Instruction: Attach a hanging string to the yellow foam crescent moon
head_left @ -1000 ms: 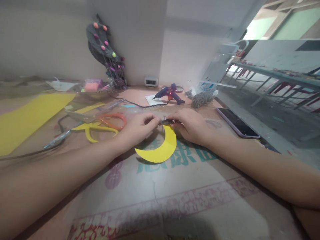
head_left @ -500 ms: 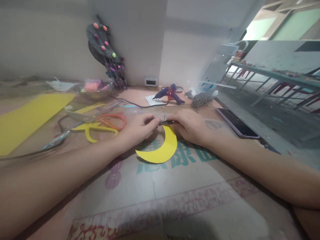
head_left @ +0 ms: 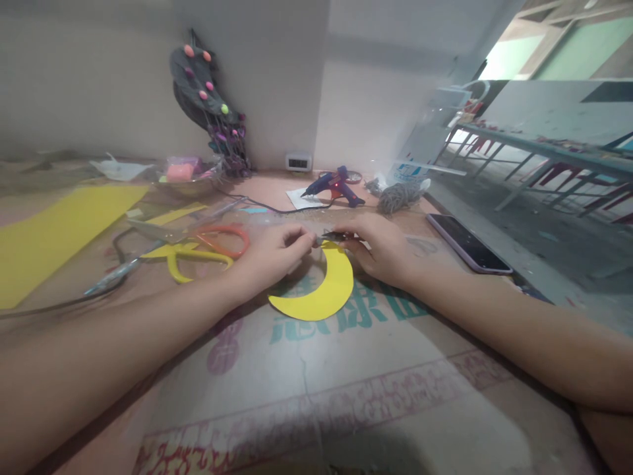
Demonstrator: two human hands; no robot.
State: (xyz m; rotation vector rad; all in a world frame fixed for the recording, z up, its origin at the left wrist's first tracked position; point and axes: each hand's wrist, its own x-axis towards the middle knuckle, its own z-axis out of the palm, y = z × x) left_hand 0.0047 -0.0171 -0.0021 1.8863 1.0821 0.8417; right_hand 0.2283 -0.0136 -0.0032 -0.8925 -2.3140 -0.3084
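Observation:
A yellow paper crescent lies on printed cardboard in front of me. My left hand and my right hand meet at the crescent's upper tip. Between their fingertips they pinch a small dark thin piece, too small to make out, right at that tip. Both forearms rest on the surface.
Orange-handled scissors and yellow-handled scissors lie left of my left hand. A yellow sheet lies far left. A blue glue gun, a ball of grey twine and a phone sit behind and to the right.
My right hand has shifted slightly right and lifted off the crescent, so more of its upper tip shows. The small dark piece stays pinched between both hands.

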